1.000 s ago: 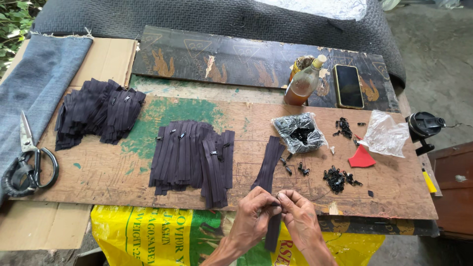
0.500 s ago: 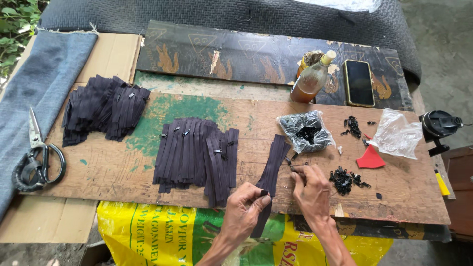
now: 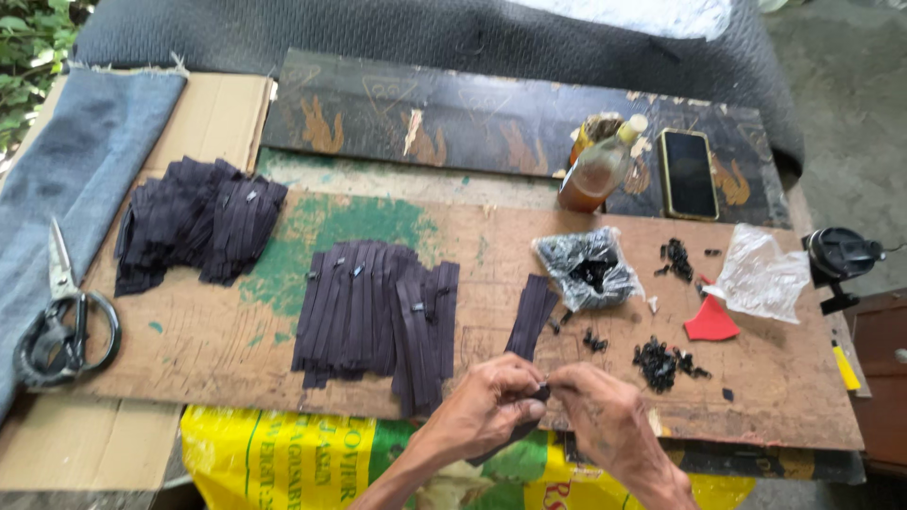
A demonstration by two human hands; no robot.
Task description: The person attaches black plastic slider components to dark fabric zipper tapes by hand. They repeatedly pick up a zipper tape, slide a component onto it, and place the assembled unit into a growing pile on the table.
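My left hand (image 3: 487, 406) and my right hand (image 3: 605, 420) meet at the near edge of the wooden board (image 3: 227, 331), fingertips pinched together on the near end of a dark zipper strip (image 3: 531, 316) and a small black slider. A pile of finished dark zipper strips (image 3: 378, 312) lies just left of my hands. A second pile (image 3: 198, 222) sits at the far left. Loose black sliders (image 3: 661, 359) lie right of my hands, with a clear bag of sliders (image 3: 590, 269) beyond.
Scissors (image 3: 57, 321) rest at the left on blue denim (image 3: 66, 161). A bottle of amber liquid (image 3: 600, 170) and a phone (image 3: 688, 173) stand on the dark back panel. An empty plastic bag (image 3: 761, 274), a red scrap (image 3: 710, 321) and a black reel (image 3: 839, 257) lie right.
Half a second ago my right hand was out by the loose sliders; it has come back to my left hand, and both now pinch the strip's near end.
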